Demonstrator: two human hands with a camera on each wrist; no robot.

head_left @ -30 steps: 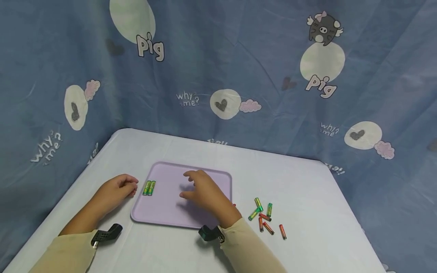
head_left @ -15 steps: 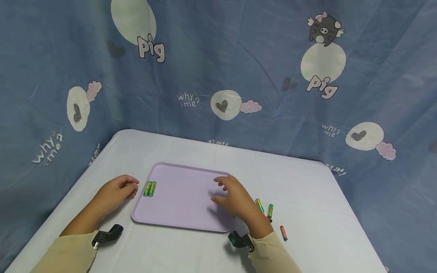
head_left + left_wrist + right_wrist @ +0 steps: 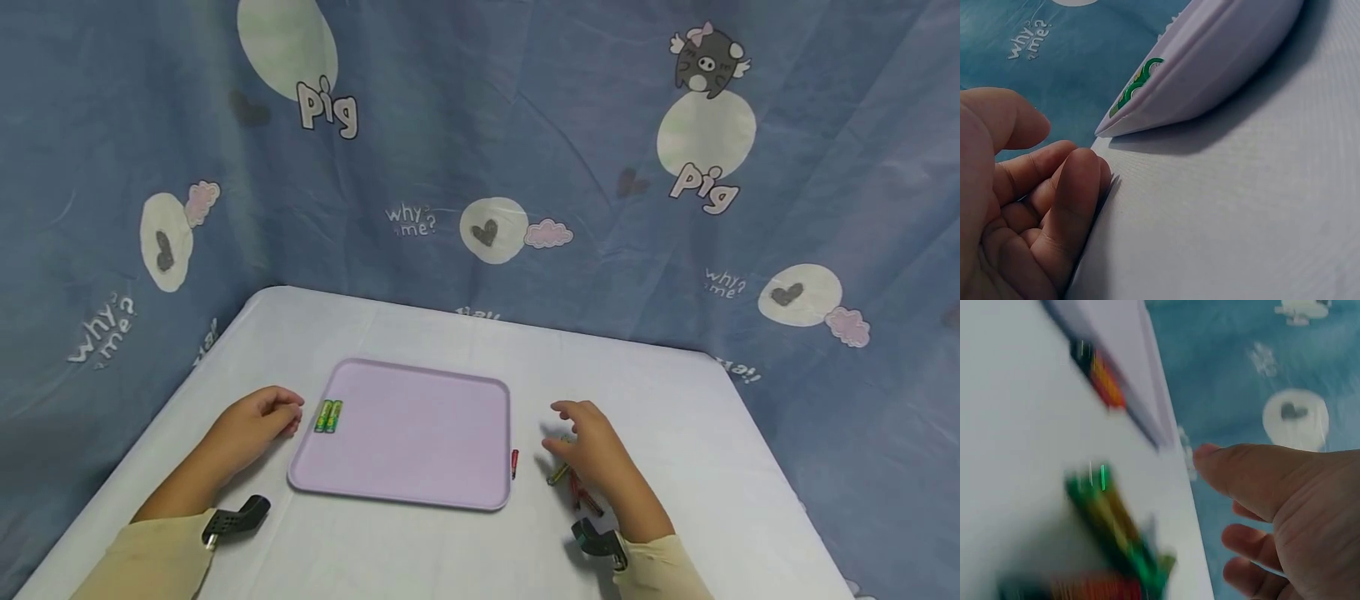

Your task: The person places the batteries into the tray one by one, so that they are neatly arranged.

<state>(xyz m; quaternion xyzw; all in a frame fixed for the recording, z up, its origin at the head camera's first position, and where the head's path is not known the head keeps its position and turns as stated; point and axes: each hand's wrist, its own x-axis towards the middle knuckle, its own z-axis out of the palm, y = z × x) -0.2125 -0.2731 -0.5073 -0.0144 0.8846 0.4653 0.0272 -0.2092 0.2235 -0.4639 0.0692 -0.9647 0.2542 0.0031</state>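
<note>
Right hand (image 3: 596, 446) moved right from tray (image 3: 420, 433) to loose batteries (image 3: 558, 473), fingers parted, empty; only green pair (image 3: 334, 417) in tray; left hand (image 3: 249, 427) slack, empty.

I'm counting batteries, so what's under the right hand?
From above, a green battery and red batteries peek out beneath the right hand. Anything the hand covers can't be seen or counted.

The tray (image 3: 420, 437) is lilac, batteries (image 3: 333, 417) green-yellow or red-black, table (image 3: 405, 550) white, curtain (image 3: 615, 275) pig-printed blue.
</note>
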